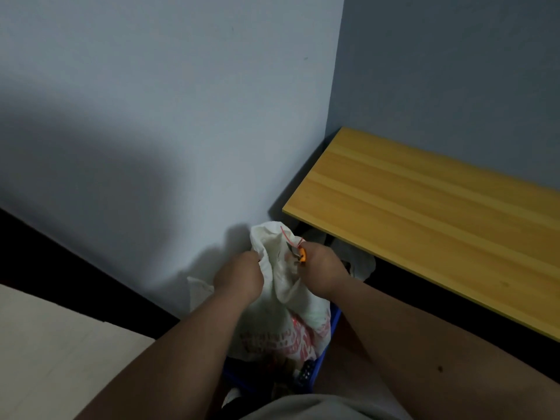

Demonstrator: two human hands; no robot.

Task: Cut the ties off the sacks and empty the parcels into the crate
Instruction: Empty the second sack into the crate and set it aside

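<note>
A view from above looks down at two bare forearms reaching forward into a dim corner where a pale blue-grey wall [151, 116] meets a darker one.

The sack [283, 304] is white, thin and crumpled, woven or plastic, with red printed lettering and patterns across its lower half. It stands upright, its base sitting in a blue crate [328, 338], of which only part of a rim and a corner show. The sack's neck is pulled up and bunched into loose folds near the wall. A thin red tie [289, 234] runs across the top of the neck.

The left hand [239, 275] has a closed grip on a fold of the sack's neck, on its left side. The right hand [322, 269] has a closed grip on a small cutter with an orange handle [302, 254], its dark blades pointed up and left, just beside the red tie. Whether the blades touch the tie is too small to tell.

To the right, a yellow wooden desk [424, 222] stands against the darker wall, its top bare. Under its near edge lies more crumpled white plastic [359, 262], partly in shadow. At lower left is a pale, flat surface [54, 344]. Grey fabric [318, 409] of the person's clothing fills the bottom edge.
</note>
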